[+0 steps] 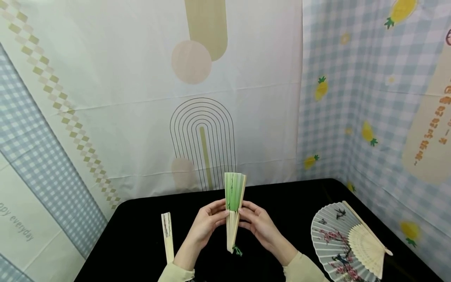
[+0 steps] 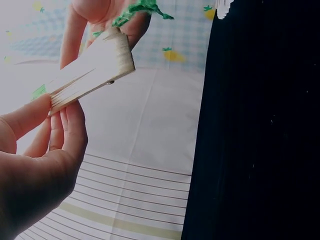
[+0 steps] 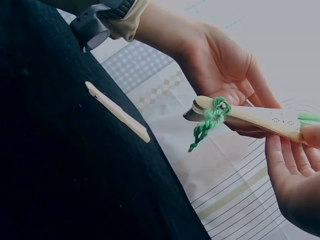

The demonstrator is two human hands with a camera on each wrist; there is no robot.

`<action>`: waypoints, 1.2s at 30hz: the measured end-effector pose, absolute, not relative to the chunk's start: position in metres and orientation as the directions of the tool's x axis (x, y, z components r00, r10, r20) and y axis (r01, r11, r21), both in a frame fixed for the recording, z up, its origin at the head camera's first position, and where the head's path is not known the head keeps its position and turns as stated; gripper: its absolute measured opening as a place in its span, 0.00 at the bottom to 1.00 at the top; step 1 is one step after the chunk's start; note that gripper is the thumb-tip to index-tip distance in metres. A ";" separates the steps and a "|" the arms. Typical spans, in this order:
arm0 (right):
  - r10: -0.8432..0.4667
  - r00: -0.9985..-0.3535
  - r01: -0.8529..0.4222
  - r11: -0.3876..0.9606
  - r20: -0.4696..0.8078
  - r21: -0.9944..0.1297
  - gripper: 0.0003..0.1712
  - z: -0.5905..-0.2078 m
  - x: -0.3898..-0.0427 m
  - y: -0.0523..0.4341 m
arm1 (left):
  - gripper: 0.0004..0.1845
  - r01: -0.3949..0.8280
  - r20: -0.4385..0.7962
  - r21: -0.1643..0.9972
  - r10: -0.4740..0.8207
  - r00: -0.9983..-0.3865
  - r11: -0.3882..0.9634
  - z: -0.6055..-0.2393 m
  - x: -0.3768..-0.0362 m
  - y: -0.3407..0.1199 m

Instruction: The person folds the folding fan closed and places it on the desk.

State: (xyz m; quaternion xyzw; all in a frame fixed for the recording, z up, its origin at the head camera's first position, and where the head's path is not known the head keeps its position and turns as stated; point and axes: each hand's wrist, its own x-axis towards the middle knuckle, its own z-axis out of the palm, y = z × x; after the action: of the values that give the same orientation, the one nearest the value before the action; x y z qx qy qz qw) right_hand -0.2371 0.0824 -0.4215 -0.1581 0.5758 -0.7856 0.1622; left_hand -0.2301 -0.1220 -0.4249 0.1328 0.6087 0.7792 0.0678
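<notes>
Both hands hold a green folding fan point(image 1: 233, 196) upright over the black table, its leaf mostly folded and its pale ribs pointing down. My left hand point(image 1: 208, 223) pinches the left side where leaf meets ribs, thumb in front and fingers behind. My right hand point(image 1: 258, 223) grips the opposite side at the same height. From the rib end hangs a green braided cord point(image 3: 205, 122), also seen in the left wrist view as a green tassel point(image 2: 142, 10). In the right wrist view small cut-out holes show on the outer rib.
A folded fan point(image 1: 167, 237) lies on the black table point(image 1: 137, 227), left of the left forearm. On the right rests a spread fan point(image 1: 334, 243) with blossoms and birds. A white patterned curtain point(image 1: 141, 117) hangs behind, with blue checked cloth point(image 1: 331, 117) to the right.
</notes>
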 end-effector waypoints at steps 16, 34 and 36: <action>-0.407 -0.911 0.003 -0.148 0.058 -0.989 0.39 -0.423 -0.234 0.082 | 0.29 0.062 0.118 0.968 0.223 -0.968 -0.243 -0.422 -0.226 -0.117; -0.414 -0.907 -0.021 -0.143 0.079 -0.990 0.37 -0.427 -0.236 0.080 | 0.29 0.055 0.111 0.969 0.227 -0.967 -0.239 -0.423 -0.227 -0.119; -0.411 -0.908 -0.026 -0.135 0.080 -0.990 0.37 -0.427 -0.236 0.080 | 0.29 0.055 0.111 0.969 0.225 -0.968 -0.241 -0.424 -0.227 -0.119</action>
State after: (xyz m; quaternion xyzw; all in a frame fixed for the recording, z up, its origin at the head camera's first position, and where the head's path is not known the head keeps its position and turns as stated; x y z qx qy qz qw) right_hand -0.2360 0.0801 -0.4269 -0.1695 0.6443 -0.7342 0.1309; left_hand -0.2266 -0.1189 -0.4236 0.1140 0.6135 0.7795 0.0544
